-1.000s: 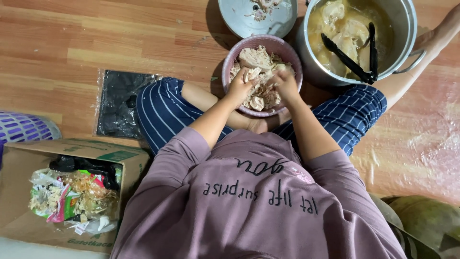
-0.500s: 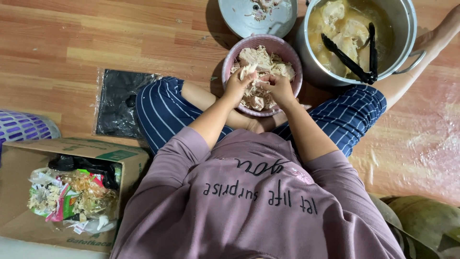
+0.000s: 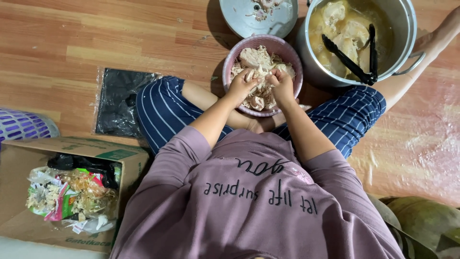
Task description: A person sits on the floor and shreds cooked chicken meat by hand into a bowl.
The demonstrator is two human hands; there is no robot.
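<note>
Wooden plank floor (image 3: 72,38) underneath, seen from overhead, with a person seated cross-legged in striped trousers and a mauve shirt. Pink bowl (image 3: 232,60) resting against the crossed legs, full of shredded pale meat (image 3: 256,57). Left hand (image 3: 242,85) and right hand (image 3: 281,82) side by side over the bowl's near half, fingers (image 3: 249,74) of both clenched on one piece of the meat between them. Just beyond the bowl, a grey metal plate (image 3: 239,19) with a few scraps. To the right, touching the bowl's edge, a steel pot (image 3: 407,29) of broth and larger meat pieces, black tongs (image 3: 352,60) lying inside. Off to the left, a black plastic bag (image 3: 117,100), a cardboard box (image 3: 19,158) stuffed with wrappers, a purple basket (image 3: 21,125) just beside it.
</note>
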